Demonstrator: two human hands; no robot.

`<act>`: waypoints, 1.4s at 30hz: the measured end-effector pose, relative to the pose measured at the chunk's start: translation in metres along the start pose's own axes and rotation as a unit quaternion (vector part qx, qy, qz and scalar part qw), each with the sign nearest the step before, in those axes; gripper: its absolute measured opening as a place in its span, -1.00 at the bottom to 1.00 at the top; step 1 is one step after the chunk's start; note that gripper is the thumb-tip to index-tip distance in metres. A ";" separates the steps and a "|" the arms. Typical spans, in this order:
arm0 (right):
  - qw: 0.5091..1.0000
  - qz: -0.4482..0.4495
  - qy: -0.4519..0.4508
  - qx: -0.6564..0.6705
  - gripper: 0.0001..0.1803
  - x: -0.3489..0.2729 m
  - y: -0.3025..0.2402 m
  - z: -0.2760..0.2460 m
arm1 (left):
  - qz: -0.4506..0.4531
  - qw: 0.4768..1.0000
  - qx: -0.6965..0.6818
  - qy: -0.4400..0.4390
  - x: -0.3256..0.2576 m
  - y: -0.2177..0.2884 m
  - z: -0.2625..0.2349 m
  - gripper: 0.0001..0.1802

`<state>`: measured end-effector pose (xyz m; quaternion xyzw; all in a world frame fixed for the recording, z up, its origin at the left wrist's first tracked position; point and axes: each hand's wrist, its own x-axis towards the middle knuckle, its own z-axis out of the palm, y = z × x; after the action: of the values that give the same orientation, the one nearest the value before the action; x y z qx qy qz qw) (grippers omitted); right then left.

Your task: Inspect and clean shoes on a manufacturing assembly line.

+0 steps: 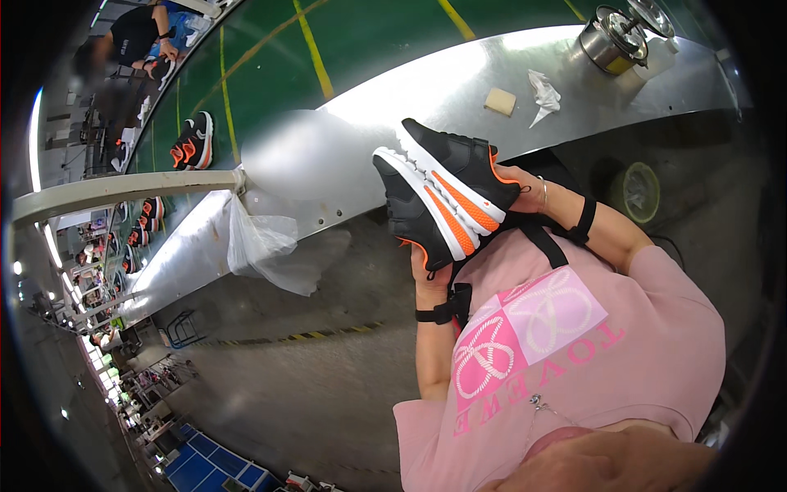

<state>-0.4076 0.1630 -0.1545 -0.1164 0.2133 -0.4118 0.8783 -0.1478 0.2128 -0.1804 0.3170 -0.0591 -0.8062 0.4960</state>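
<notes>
In the head view, holding the left shoe (410, 217) by its heel end in a partly curled left hand (428, 280) and the right shoe (451, 152) by its heel end in a partly curled right hand (529, 187), with exact finger spread hidden by the shoes. Keeping the pair nearly sole to sole, toes pointing away from the body, over the near edge of the table (443, 82). Possibly risking a drop to the floor (303, 385) through gripping only at the heels, or scuffing through rubbing sole on sole.
</notes>
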 end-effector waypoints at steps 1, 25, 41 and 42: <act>1.000 0.002 0.005 0.002 -0.50 -0.001 0.000 0.000 | -0.007 1.000 0.011 0.021 -0.002 -0.001 0.000 -0.39; 0.991 -0.014 0.094 -0.098 -0.41 -0.021 -0.012 -0.019 | 0.012 0.998 0.055 0.020 0.008 -0.012 -0.005 -0.47; 0.986 -0.034 0.095 -0.129 -0.35 -0.023 -0.016 -0.046 | -0.006 0.976 0.216 0.020 0.014 -0.010 -0.024 -0.37; 0.985 -0.035 0.105 -0.134 -0.34 -0.022 -0.014 -0.048 | -0.003 0.977 0.215 0.007 0.014 -0.010 -0.024 -0.38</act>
<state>-0.4527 0.1697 -0.1851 -0.1966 0.3531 -0.4196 0.8128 -0.1457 0.2114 -0.2099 0.4221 -0.2266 -0.7741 0.4138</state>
